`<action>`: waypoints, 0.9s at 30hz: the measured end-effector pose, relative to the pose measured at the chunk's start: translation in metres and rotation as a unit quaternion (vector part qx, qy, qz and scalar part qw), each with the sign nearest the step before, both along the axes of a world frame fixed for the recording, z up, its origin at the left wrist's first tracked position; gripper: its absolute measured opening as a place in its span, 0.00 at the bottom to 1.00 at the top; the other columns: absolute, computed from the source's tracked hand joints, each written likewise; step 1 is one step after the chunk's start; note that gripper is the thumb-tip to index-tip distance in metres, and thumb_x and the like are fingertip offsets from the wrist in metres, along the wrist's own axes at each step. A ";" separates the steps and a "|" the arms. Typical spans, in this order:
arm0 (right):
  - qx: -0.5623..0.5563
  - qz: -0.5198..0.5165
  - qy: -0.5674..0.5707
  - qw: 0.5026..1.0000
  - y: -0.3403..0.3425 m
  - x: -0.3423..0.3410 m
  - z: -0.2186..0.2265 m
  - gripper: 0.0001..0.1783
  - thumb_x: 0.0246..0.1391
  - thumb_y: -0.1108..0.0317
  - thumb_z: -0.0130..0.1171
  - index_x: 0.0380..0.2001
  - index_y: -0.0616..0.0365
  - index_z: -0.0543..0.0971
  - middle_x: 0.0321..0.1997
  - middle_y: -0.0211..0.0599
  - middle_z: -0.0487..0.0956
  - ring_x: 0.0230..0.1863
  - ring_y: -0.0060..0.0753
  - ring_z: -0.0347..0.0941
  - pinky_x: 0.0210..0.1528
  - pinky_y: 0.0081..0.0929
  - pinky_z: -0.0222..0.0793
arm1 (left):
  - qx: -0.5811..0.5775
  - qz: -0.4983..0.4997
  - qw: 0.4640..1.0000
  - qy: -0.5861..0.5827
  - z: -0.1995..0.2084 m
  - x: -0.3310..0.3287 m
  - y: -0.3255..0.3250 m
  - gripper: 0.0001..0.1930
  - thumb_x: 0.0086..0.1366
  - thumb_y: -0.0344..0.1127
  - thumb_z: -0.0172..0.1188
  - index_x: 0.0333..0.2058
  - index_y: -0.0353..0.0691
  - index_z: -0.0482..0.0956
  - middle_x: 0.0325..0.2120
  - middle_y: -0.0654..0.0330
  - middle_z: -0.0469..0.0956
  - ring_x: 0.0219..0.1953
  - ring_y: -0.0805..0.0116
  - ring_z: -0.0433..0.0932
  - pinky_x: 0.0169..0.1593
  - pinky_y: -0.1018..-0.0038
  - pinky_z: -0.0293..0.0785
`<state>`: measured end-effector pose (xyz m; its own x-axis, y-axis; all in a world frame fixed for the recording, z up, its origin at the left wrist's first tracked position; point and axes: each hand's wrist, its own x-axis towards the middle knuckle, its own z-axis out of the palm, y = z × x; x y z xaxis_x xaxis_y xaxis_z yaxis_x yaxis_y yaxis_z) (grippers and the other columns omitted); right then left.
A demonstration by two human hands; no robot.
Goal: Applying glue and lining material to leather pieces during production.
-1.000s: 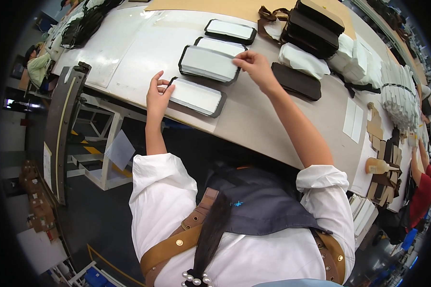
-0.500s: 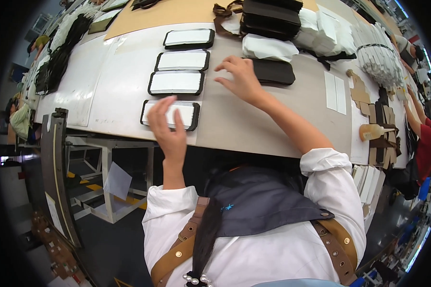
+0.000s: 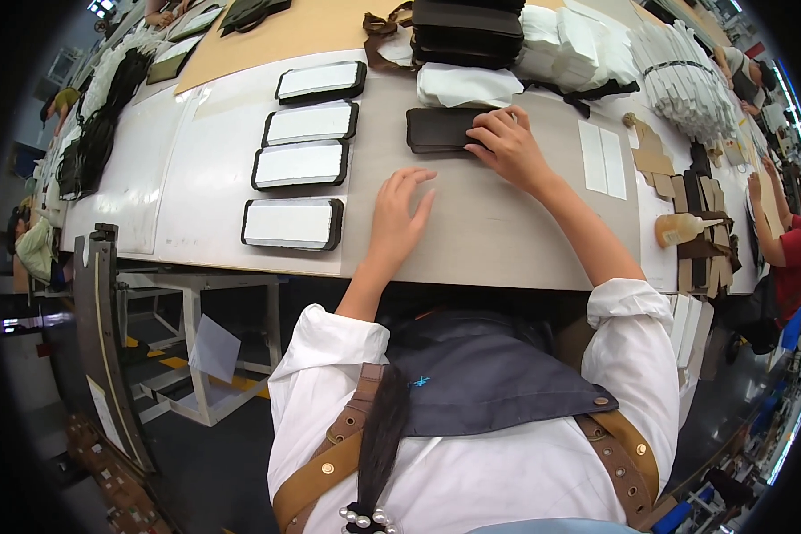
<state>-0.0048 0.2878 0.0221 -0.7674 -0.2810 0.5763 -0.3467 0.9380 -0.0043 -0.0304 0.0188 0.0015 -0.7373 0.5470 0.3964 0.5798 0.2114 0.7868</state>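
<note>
A dark brown rectangular panel with rounded corners lies flat on the grey table mat, just in front of some folded white sheets. My right hand is closed on the panel's right end, its fingers curled over the edge. To the left and nearer to me, my left hand hovers over the mat with fingers apart and nothing in it. Several black-rimmed pieces with white faces stand in a column left of my hands, the nearest white-faced piece close to the table's front edge.
Behind the sheets rises a stack of dark panels, with white material beside it. Two white strips lie right of my hand. Further right are a bottle of amber liquid, brown pieces and a tied white bundle.
My left hand has left the nearest white-faced piece and moved right over the mat. My right hand has come onto the right end of the dark brown panel and closed there.
</note>
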 end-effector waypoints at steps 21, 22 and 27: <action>0.003 0.017 0.094 0.995 0.001 -0.009 0.009 0.08 0.51 0.74 0.67 0.31 0.52 0.76 0.34 0.25 0.78 0.41 0.29 0.77 0.63 0.34 0.60 | -0.027 0.018 0.998 0.049 -0.011 0.004 0.008 0.13 0.67 0.29 0.62 0.50 0.39 0.82 0.50 0.55 0.81 0.53 0.55 0.78 0.59 0.61 0.70; 0.002 0.018 0.093 0.996 -0.002 -0.005 0.014 0.08 0.51 0.74 0.67 0.31 0.52 0.76 0.34 0.25 0.78 0.41 0.29 0.77 0.63 0.34 0.60 | 0.021 0.033 0.999 -0.021 -0.012 0.006 0.010 0.17 0.69 0.31 0.62 0.55 0.38 0.78 0.47 0.55 0.82 0.48 0.57 0.79 0.56 0.64 0.72; 0.031 0.052 0.039 0.997 -0.026 0.047 0.021 0.09 0.51 0.73 0.68 0.31 0.50 0.76 0.36 0.25 0.79 0.41 0.29 0.77 0.60 0.34 0.62 | 0.184 0.057 0.952 -0.238 -0.010 0.004 0.009 0.31 0.72 0.35 0.62 0.69 0.34 0.63 0.36 0.58 0.86 0.34 0.64 0.82 0.46 0.72 0.77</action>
